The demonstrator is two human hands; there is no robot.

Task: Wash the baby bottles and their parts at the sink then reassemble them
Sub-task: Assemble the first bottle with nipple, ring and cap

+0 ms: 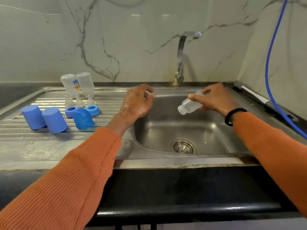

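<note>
We are holding a clear bottle (190,105) in our right hand (214,99), fingers curled around its base, right of centre over the sink (166,127) | long axis is tilting, mouth pointing lower left | left hand (138,101) is pinching something small and clear, unidentifiable.

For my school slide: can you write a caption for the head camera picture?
Right hand tips a clear bottle over the sink; washed parts sit on the drainboard.

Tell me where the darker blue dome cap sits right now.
In the head view, the dome cap stands on the left draining board, right of two paler blue caps and just in front of two blue rings.
</note>
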